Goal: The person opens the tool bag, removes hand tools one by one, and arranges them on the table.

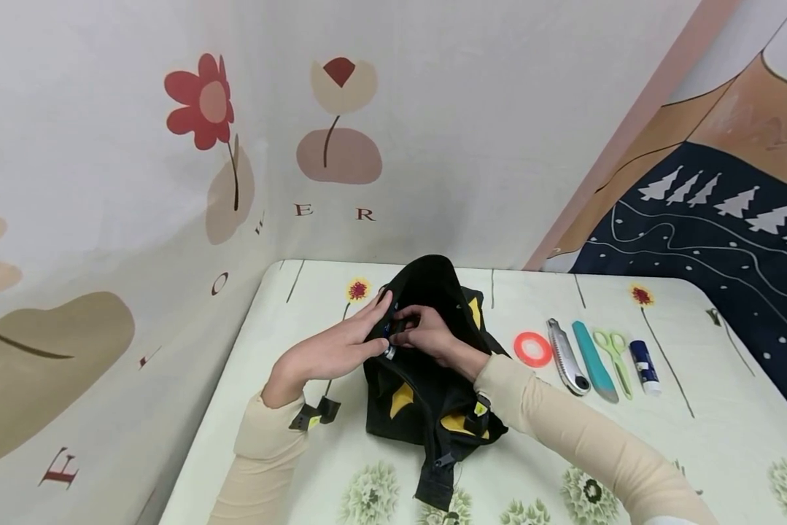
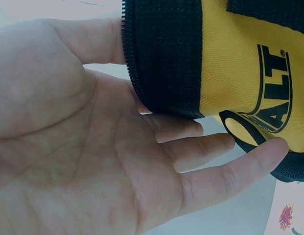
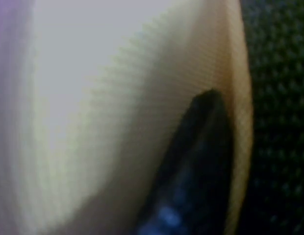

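Note:
A black and yellow fabric tool bag [image 1: 402,408] stands on the table with its zipped mouth wide apart. At its left rim, my left hand [image 1: 330,350] grips the wall, thumb over the edge and fingers stretched along the outside. In the left wrist view, the bag's yellow panel [image 2: 230,63] has black lettering beyond the palm. My right hand [image 1: 429,335] reaches into the mouth, fingers bent and pinching a small dark object at the inner left wall; I cannot tell its kind. A blurred dark tapered shape [image 3: 191,171] lies against pale fabric in the right wrist view.
Right of the bag lie an orange-red tape ring [image 1: 533,362], a grey utility knife [image 1: 567,357], a teal long-shaped tool [image 1: 593,361], green scissors [image 1: 616,357] and a blue glue stick [image 1: 644,367]. A printed cloth wall [image 1: 419,146] rises behind the table.

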The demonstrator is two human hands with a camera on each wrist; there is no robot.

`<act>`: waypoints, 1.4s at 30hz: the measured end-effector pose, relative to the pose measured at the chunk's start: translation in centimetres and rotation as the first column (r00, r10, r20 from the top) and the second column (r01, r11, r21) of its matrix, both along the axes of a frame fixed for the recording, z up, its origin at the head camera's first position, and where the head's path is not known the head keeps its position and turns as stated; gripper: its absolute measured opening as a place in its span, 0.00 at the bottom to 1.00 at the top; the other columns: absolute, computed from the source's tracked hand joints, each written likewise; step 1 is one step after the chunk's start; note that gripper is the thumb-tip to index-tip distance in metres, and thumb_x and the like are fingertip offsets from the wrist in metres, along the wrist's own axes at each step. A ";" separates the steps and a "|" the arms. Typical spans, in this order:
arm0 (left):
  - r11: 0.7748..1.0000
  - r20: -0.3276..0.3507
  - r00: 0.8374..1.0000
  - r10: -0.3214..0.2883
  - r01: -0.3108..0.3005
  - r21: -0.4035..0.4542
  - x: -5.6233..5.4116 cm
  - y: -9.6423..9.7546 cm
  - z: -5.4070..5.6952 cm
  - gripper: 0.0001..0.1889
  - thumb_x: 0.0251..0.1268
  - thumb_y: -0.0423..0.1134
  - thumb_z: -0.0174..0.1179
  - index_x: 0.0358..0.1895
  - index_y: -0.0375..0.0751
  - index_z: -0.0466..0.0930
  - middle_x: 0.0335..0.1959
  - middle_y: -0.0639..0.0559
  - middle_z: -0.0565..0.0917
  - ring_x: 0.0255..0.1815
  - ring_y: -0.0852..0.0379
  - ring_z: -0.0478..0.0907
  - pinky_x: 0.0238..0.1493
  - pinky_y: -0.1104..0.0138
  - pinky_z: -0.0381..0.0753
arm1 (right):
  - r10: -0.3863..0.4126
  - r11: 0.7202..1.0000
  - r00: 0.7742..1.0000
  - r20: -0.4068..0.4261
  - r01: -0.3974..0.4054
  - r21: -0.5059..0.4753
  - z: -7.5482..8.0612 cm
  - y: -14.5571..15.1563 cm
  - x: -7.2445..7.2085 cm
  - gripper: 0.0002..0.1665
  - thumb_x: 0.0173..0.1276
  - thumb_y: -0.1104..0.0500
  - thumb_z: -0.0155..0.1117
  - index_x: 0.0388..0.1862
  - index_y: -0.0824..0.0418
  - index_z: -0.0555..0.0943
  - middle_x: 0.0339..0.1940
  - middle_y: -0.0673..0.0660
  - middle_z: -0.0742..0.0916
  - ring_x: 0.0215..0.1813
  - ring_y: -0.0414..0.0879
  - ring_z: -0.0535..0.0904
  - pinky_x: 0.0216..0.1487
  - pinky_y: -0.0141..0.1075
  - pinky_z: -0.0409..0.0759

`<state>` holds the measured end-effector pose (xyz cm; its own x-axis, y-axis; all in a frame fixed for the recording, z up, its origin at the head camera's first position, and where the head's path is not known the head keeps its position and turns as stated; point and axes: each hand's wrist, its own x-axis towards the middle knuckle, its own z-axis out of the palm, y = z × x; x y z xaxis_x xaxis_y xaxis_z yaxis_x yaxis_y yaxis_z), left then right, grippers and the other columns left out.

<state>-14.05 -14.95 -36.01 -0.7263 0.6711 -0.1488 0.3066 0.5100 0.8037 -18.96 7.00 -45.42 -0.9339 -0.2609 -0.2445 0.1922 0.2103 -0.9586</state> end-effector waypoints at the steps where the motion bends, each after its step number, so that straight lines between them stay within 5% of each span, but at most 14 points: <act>1: 1.000 0.000 1.000 0.002 -0.002 -0.001 0.0 0.0 0.0 0.41 0.91 0.39 0.48 0.92 0.36 0.34 0.93 0.39 0.32 0.93 0.39 0.31 0.89 0.40 0.42 | -0.011 1.000 1.000 0.006 0.011 -0.001 0.0 0.0 0.0 0.26 0.69 0.75 0.74 0.65 0.76 0.82 0.44 0.62 0.87 0.39 0.42 0.84 0.40 0.28 0.86; 8: 1.000 0.009 1.000 0.005 -0.005 0.004 0.0 -0.1 -0.2 0.41 0.92 0.40 0.48 0.92 0.37 0.34 0.93 0.40 0.32 0.93 0.39 0.31 0.89 0.39 0.42 | -0.060 0.997 0.997 0.044 0.062 -0.046 -0.4 0.0 0.1 0.23 0.70 0.73 0.76 0.63 0.74 0.84 0.36 0.54 0.79 0.34 0.41 0.81 0.40 0.29 0.88; 27: 1.000 -0.002 1.000 0.002 -0.002 -0.004 0.1 0.1 -0.1 0.41 0.91 0.41 0.49 0.92 0.35 0.35 0.93 0.39 0.33 0.93 0.39 0.32 0.89 0.39 0.42 | -0.205 0.971 0.979 0.001 0.204 -0.124 -0.7 -0.2 0.5 0.15 0.68 0.71 0.79 0.51 0.75 0.89 0.33 0.52 0.86 0.34 0.38 0.84 0.39 0.28 0.86; 32: 1.000 -0.008 1.000 0.001 -0.001 -0.003 0.1 0.1 -0.1 0.41 0.91 0.40 0.49 0.91 0.34 0.36 0.93 0.39 0.33 0.93 0.38 0.32 0.89 0.40 0.42 | -0.254 0.958 0.967 -0.007 0.251 -0.139 -0.9 -0.3 0.5 0.08 0.64 0.74 0.80 0.41 0.73 0.89 0.34 0.53 0.87 0.34 0.39 0.83 0.37 0.28 0.85; 42: 1.000 0.002 1.000 -0.002 0.002 0.009 -0.1 0.0 -0.2 0.40 0.91 0.40 0.49 0.92 0.35 0.36 0.93 0.39 0.33 0.93 0.38 0.32 0.89 0.40 0.42 | -0.223 0.975 0.967 -0.126 0.222 -0.020 -0.4 -0.1 0.6 0.13 0.65 0.77 0.74 0.35 0.63 0.80 0.32 0.52 0.82 0.31 0.43 0.77 0.33 0.30 0.78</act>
